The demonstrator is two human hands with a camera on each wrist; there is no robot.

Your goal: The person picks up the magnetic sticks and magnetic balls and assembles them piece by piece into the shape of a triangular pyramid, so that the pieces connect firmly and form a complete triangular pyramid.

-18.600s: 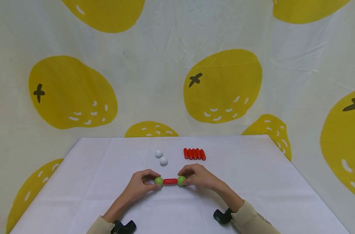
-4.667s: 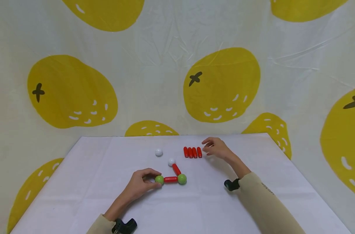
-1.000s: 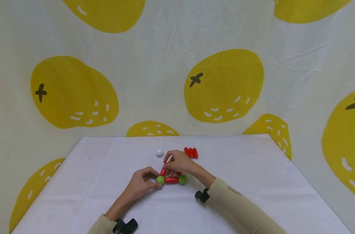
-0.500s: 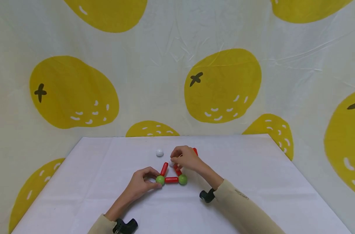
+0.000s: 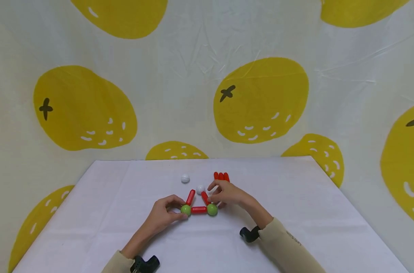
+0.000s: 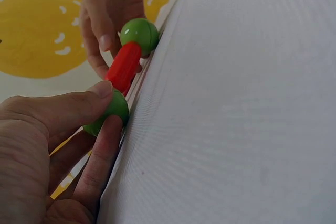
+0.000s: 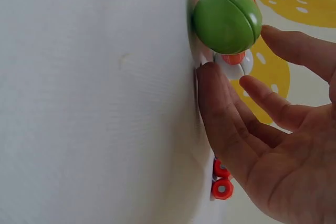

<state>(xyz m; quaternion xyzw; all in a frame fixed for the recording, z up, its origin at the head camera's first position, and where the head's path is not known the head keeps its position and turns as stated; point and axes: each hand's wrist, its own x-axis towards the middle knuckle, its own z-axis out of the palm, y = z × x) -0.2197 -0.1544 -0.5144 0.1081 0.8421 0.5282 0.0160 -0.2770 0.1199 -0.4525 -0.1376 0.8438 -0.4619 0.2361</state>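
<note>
My left hand (image 5: 164,212) pinches the left green ball (image 5: 185,210) between thumb and fingers, as the left wrist view confirms. A red rod (image 5: 198,210) joins it to the right green ball (image 5: 212,209). Another red rod (image 5: 190,197) slants up from the left ball, its far end free. From the right ball a third red rod (image 5: 205,197) leads to a white ball (image 5: 200,189). My right hand (image 5: 229,194) is beside that rod and the right green ball, fingers spread around them; in the right wrist view its thumb (image 7: 294,48) is close to the green ball without a visible pinch.
A loose white ball (image 5: 185,178) lies behind the joined pieces on the white-covered table (image 5: 295,212). Three red rods (image 5: 221,176) stand in a row behind my right hand, partly hidden by it. A fruit-patterned cloth (image 5: 179,94) hangs behind the table.
My right hand has let go of the rod on the left green ball, moved right past the white ball, then nearer the right green ball. My left hand keeps its hold.
</note>
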